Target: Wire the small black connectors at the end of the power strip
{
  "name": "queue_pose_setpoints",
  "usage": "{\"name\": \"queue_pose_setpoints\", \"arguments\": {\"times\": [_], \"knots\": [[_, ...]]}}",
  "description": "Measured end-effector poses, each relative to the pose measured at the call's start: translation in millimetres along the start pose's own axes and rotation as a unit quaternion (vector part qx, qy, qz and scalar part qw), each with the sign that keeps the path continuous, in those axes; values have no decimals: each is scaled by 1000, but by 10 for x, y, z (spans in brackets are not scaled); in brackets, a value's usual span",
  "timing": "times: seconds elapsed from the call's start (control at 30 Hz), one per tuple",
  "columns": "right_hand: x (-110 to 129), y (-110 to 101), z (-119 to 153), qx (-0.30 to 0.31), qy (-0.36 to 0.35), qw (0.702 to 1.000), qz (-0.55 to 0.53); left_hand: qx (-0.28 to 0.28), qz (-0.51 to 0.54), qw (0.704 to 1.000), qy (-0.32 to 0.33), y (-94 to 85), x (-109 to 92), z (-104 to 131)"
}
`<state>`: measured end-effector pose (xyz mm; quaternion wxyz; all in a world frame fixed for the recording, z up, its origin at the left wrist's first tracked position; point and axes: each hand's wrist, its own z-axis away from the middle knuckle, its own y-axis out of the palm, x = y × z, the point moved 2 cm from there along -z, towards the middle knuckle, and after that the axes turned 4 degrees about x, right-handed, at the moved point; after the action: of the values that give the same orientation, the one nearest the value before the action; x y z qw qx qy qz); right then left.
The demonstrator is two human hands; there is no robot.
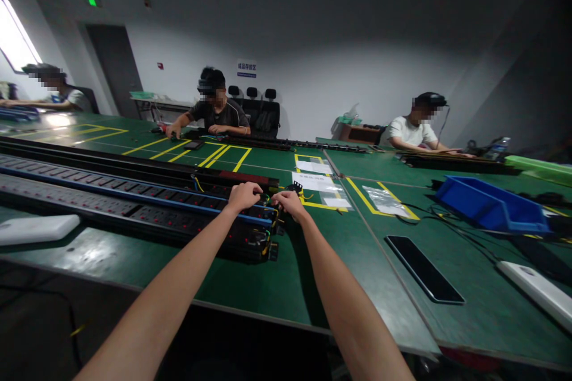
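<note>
Long black power strips [174,218] with rows of sockets and red marks lie side by side on the green table, blue edging along some of them. Coloured wires [267,245] stick out at their right ends. My left hand [245,196] rests over the end of a rear strip, fingers curled and pinched together. Just right of it, my right hand [289,202] is closed in a pinch beside the wire ends. What the fingertips of either hand hold is too small to make out. A black end bracket [295,187] shows just behind my right hand.
On the right lie a phone [424,269], a blue bin [491,205], black cables [465,227] and a white device [538,292]. Another white device [38,230] sits at left. Papers [313,181] lie within yellow tape. Several co-workers sit across and along the table.
</note>
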<state>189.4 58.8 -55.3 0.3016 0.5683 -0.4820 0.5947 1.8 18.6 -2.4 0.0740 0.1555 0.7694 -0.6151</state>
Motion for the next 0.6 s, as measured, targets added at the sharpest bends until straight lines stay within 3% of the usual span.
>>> {"name": "queue_pose_setpoints", "arguments": {"times": [0.6], "knots": [[16, -8, 15, 7, -2, 1000, 6, -7, 0, 1000, 11, 3, -4, 3]]}}
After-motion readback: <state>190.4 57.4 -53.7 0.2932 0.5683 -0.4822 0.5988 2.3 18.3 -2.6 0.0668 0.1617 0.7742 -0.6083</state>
